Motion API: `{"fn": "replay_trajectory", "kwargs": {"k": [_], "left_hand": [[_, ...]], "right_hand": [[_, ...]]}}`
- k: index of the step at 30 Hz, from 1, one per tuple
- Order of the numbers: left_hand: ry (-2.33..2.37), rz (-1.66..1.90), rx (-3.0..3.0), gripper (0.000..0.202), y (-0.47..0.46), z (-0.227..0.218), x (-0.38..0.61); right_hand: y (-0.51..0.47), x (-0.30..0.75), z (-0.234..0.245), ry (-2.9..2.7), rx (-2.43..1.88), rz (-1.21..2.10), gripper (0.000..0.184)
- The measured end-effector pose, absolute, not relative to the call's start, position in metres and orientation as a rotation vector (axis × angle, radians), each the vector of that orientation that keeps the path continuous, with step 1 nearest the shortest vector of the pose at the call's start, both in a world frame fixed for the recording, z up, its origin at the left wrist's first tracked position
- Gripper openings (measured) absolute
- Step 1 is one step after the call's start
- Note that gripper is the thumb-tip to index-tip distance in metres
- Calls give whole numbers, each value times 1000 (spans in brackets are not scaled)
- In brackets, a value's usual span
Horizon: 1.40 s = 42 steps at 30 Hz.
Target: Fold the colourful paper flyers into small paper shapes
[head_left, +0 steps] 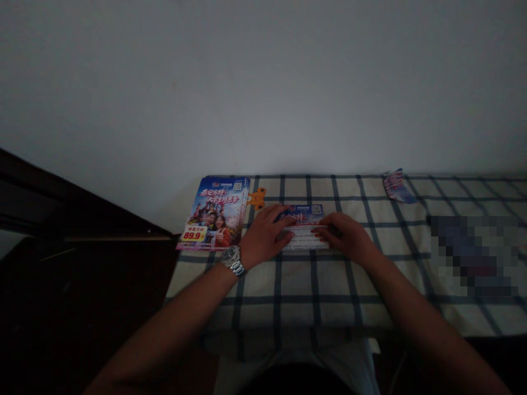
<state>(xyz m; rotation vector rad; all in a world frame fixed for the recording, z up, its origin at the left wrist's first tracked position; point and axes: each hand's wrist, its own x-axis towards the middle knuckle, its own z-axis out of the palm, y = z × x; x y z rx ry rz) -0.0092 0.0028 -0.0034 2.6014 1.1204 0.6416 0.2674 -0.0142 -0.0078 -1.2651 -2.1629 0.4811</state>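
Note:
A flyer (305, 240) lies on the checked cloth between my hands, its lower part folded up so that a pale printed side shows below the blue top strip. My left hand (263, 236), with a metal watch (233, 259) at the wrist, holds the flyer's left side, thumb and fingers on the paper. At the right edge, the bent fingers of my right hand (345, 237) grip the same flyer. Left of my left hand is a stack of colourful flyers (214, 211), printed side up. My fingers cover parts of the folded flyer.
The checked cloth (294, 280) covers the surface up to the pale wall (263, 93). An orange bear-shaped piece (258, 198) lies beside the stack. A creased piece of printed paper (398, 187) rests at the back right. A blurred-out item (473, 255) is at the right.

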Motion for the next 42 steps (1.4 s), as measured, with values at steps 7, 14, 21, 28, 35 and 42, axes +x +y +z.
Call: {"fn": "replay_trajectory", "kwargs": {"k": [7, 14, 21, 28, 35, 42], "left_hand": [[1213, 571, 2599, 52, 3, -9, -8], [1152, 553, 2603, 55, 3, -7, -8], [1146, 570, 2612, 52, 1, -5, -7], [1139, 550, 2584, 50, -1, -2, -6], [1167, 540, 2590, 47, -4, -2, -4], [1254, 612, 2573, 42, -6, -1, -3]], "right_hand": [[-9, 267, -10, -2183, -1131, 414, 10], [-7, 271, -21, -2241, -1119, 455, 7], [-5, 272, -22, -2265, -1099, 407, 7], [-5, 271, -20, -2249, -1119, 412, 10], [-5, 272, -21, -2254, -1146, 399, 10], [-4, 273, -21, -2257, -1147, 375, 12]]}}
